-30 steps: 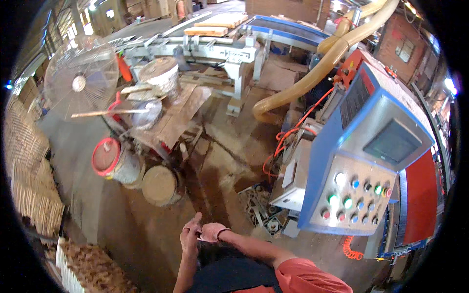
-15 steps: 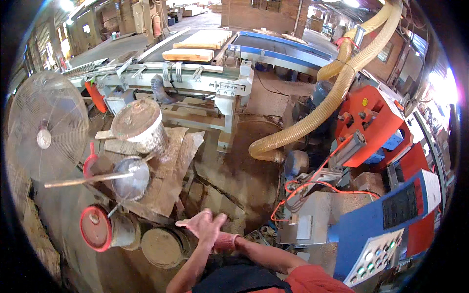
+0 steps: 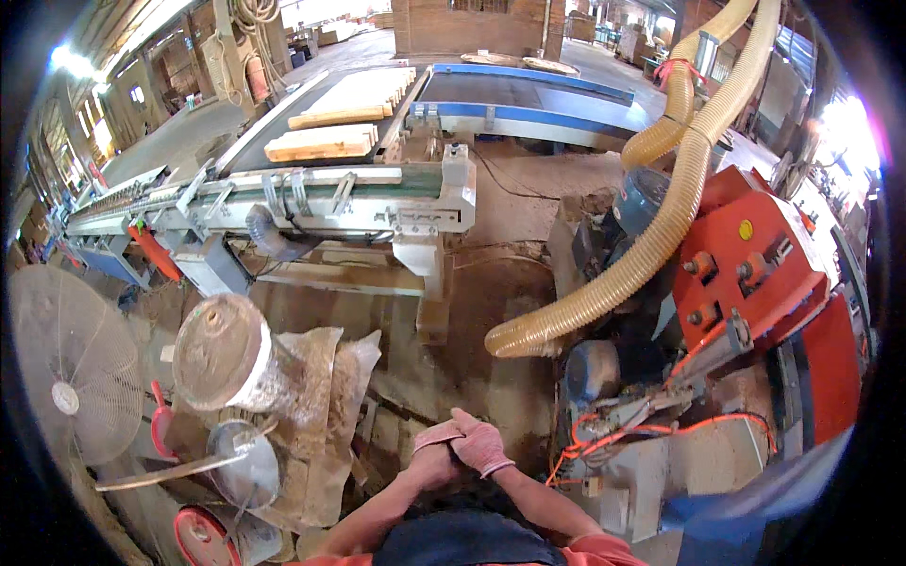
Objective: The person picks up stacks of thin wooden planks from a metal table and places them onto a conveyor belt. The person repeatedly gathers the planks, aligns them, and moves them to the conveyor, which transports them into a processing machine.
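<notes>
In front of my body, my left hand (image 3: pixel 435 440) and my right hand (image 3: pixel 482 447) are pressed together. A pink knit work glove covers my right hand, whose fingers are bent around the front part of the left. Pink glove cloth also shows over the left hand, while its wrist and forearm are bare. The left fingers are mostly hidden where the hands overlap.
To the left are a dusty bucket (image 3: pixel 219 354), a metal basin (image 3: pixel 247 464) with a stick across it, and a large fan (image 3: pixel 66 377). Ahead stands a conveyor (image 3: pixel 330 203) with wood strips (image 3: pixel 321 141) behind. A ribbed hose (image 3: pixel 651 269) and red machine (image 3: pixel 755 264) flank my right.
My hands have drawn together; the left, bare and spread before, now has pink cloth over it. The view has shifted, with the conveyor and buckets sitting lower and farther left.
</notes>
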{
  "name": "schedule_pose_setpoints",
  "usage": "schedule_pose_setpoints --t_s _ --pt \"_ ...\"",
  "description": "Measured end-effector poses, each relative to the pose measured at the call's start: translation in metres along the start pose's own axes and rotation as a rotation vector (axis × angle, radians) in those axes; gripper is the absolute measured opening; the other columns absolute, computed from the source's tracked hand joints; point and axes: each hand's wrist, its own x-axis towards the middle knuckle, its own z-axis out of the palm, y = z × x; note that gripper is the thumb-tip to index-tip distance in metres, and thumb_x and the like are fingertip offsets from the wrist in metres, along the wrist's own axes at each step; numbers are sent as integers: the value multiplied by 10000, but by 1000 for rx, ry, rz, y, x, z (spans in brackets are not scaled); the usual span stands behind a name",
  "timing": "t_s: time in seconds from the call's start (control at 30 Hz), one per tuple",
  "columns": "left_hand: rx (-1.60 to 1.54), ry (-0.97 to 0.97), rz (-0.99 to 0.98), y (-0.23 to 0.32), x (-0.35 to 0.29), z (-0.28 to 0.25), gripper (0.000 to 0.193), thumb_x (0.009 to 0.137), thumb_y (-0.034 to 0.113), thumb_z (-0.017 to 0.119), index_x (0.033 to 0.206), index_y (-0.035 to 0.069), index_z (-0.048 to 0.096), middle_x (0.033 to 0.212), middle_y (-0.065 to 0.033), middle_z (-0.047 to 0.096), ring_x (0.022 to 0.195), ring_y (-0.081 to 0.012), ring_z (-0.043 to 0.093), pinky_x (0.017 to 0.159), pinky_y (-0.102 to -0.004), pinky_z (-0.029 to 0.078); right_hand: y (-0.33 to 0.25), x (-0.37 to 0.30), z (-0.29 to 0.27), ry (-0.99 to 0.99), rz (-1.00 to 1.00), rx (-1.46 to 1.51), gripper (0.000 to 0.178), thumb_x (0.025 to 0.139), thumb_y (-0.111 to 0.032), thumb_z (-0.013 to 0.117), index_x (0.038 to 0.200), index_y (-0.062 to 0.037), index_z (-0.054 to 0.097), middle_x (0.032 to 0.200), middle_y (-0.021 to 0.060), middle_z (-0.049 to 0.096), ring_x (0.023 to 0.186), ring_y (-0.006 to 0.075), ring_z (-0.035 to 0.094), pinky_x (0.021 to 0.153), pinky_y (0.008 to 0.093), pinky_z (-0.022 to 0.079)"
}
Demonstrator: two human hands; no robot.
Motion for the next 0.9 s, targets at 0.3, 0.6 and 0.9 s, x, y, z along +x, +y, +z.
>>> schedule_pose_setpoints --t_s 0.3,0.6,0.9 --pt "-167 171 339 3 224 -92 701 845 205 713 1506 83 515 1555 -179 499 1456 -421 421 1195 -484 369 14 166 -107 -5 -15 24 557 838 -245 724 1386 -180 648 1073 193 760 970 417 730 831 518 583" --pt "-1397 -273 -65 9 374 -89 583 987 231 709 1505 31 534 1526 -161 551 1303 -243 559 1030 -344 466 22 246 -144 52 93 -85 582 843 -216 712 1420 -244 642 948 177 763 829 425 736 723 530 578" --pt "-1581 -586 -553 29 514 -116 476 962 473 805 1204 64 764 1136 -19 733 959 -104 663 802 -312 546 80 362 -161 410 338 -338 450 864 -154 709 1299 -50 653 1005 196 714 945 369 720 824 470 585"
